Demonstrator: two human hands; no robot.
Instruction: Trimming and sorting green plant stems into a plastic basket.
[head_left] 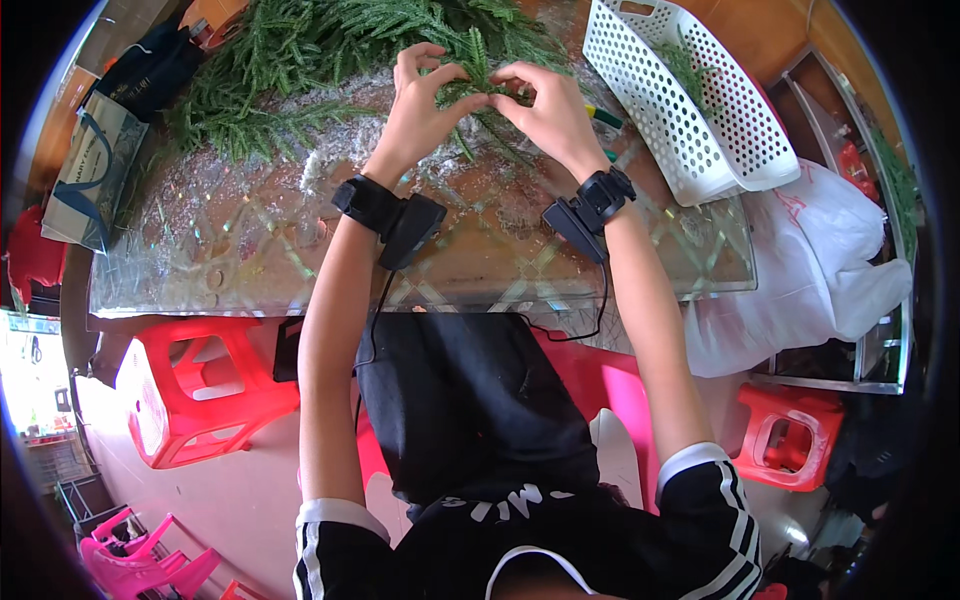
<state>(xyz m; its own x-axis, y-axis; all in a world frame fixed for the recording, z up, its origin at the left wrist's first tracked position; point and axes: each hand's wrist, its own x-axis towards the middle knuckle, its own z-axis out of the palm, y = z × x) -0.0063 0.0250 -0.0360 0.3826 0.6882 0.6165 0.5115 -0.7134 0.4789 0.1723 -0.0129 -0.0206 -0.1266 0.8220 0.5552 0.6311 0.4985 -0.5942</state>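
Note:
Over the far part of the table, both my hands are at a green artificial pine sprig. My left hand has its thumb and index finger at the sprig's left side, with the other fingers curled away. My right hand pinches the sprig from the right, and the two thumb tips meet at its lower part. Just what lies between the fingertips is too small to make out. A large heap of similar pine branches spreads behind and to the left of my hands. Black devices are strapped to both wrists.
A white perforated basket with some greenery stands at the right, near a white plastic bag. White flakes litter the glass-topped table. A paper bag is at the left edge. Red stools stand below.

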